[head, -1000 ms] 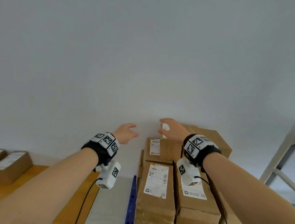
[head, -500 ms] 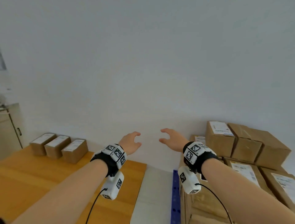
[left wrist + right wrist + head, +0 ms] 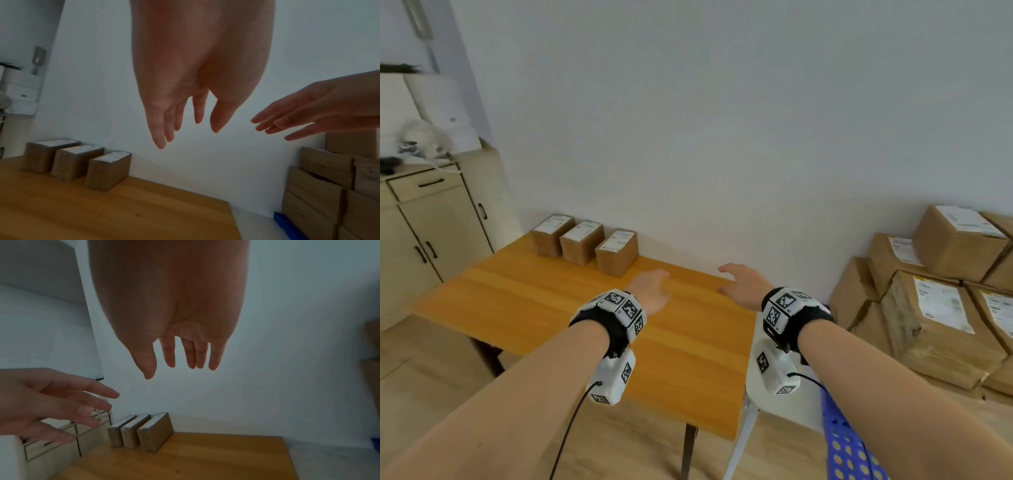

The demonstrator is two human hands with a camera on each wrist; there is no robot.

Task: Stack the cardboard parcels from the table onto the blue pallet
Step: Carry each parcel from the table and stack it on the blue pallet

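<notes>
far to the left of both hands stood a beige cabinet point(image 3: 438, 233) with dark handles, white boxes point(image 3: 431, 106) and some blurred clutter lying on its top. ahead and to the left of the left hand point(image 3: 652, 289), three small cardboard parcels point(image 3: 585, 242) sat in a row at the far edge of the wooden bench point(image 3: 524, 308), against the white wall point(image 3: 722, 120); each carried a white label on top, and they sat close side by side, though whether they touched could not be told. the left hand hovered above the bench, well short of the nearest parcel point(image 3: 617, 253), its fingers point(image 3: 162, 129) straight and loosely spread, holding nothing. just to its right, the right hand point(image 3: 744, 286) hovered near the bench's right end at about the same height, palm turned inward, its fingers point(image 3: 192, 356) likewise relaxed and extended with nothing in them; the two hands were apart, facing one another. both wrists wore black bands with white marker blocks point(image 3: 787, 306). below the right forearm a strip of the blue pallet point(image 3: 849, 452) showed, perforated with pale holes. to the right of the right hand rose a stack of larger cardboard parcels point(image 3: 935, 315) with white shipping labels, piled in several layers beside the wall, well apart from the three on the bench.
</notes>
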